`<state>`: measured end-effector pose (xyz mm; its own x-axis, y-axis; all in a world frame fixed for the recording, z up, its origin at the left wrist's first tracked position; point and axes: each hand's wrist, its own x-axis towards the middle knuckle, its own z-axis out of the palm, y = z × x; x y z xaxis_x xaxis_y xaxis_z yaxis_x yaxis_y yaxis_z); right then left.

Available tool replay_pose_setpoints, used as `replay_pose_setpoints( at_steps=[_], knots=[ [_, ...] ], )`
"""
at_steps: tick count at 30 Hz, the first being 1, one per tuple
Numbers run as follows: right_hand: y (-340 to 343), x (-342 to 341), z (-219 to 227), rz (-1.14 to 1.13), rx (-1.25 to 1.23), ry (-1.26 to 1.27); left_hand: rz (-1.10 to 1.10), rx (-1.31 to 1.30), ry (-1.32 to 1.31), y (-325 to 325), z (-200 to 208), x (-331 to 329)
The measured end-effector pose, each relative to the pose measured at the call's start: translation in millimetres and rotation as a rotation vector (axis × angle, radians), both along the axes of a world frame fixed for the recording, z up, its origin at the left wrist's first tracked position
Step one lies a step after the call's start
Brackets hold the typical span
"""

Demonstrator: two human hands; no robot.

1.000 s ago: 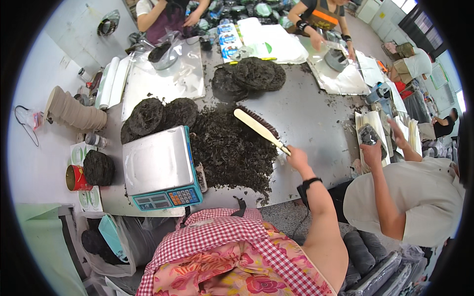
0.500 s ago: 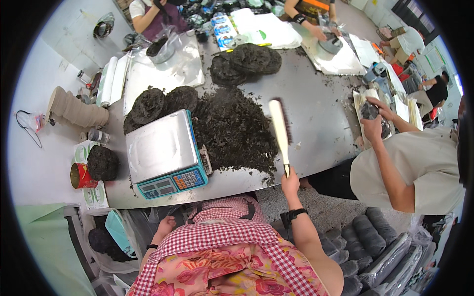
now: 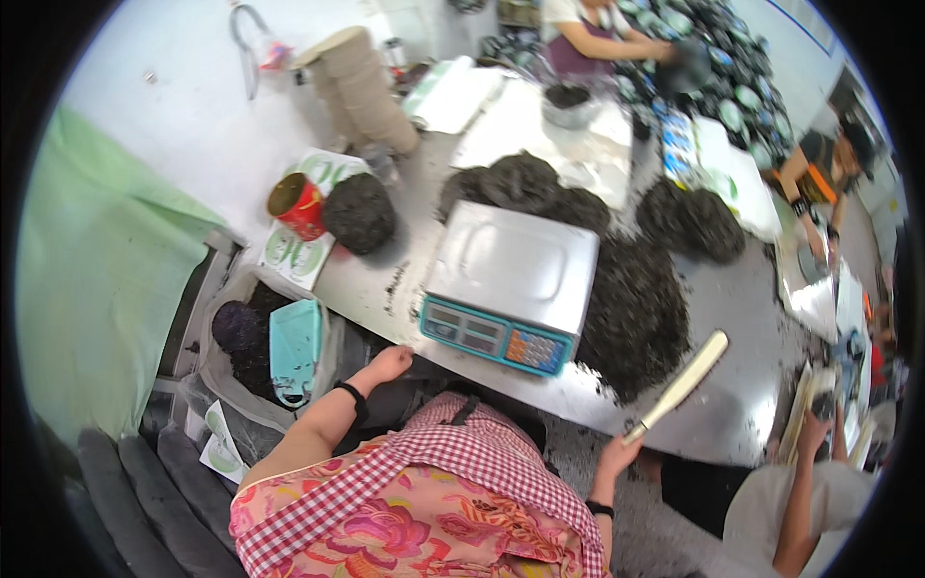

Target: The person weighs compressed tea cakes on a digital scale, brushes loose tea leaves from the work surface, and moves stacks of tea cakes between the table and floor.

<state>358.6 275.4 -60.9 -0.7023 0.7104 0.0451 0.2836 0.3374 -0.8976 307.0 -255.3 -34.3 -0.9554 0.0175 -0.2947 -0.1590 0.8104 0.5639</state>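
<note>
Gripping a cream brush (image 3: 682, 381) by its handle in the right hand (image 3: 617, 454), slanting it over the near edge of the desk (image 3: 742, 332), right of a heap of dark flakes (image 3: 633, 318). Holding the left hand (image 3: 390, 364) curled in just off the same edge, farther left, near a teal scale (image 3: 511, 275).

A scale (image 3: 511, 265), metal worktable (image 3: 737, 323), dark heap (image 3: 631, 318) and co-workers (image 3: 576, 56) show a workshop.

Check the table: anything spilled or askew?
Yes. Dark crumbs lie scattered on the metal table left of the scale, away from the dark heap near the brush in the right hand, so they look spilled. The tall tan stack by the wall leans, though the fisheye lens may exaggerate that.
</note>
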Motion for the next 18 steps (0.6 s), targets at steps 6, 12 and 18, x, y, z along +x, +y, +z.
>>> replay_pose_setpoints(
  at_steps=[6, 12, 18],
  knots=[
    [-35.5, -21.3, 28.9, 0.057, -0.018, 0.089, 0.656, 0.124, 0.580, -137.2, -1.0, -128.5],
    [-177.3, -102.3, 132.9, 0.505, -0.410, 0.079, 1.175, 0.152, 0.632, -245.2, 30.0, -229.5],
    [-293.7, -146.9, 190.0, 0.877, -0.365, -0.139, 1.039, 0.239, 0.402, -229.3, 3.4, -252.0]
  ],
)
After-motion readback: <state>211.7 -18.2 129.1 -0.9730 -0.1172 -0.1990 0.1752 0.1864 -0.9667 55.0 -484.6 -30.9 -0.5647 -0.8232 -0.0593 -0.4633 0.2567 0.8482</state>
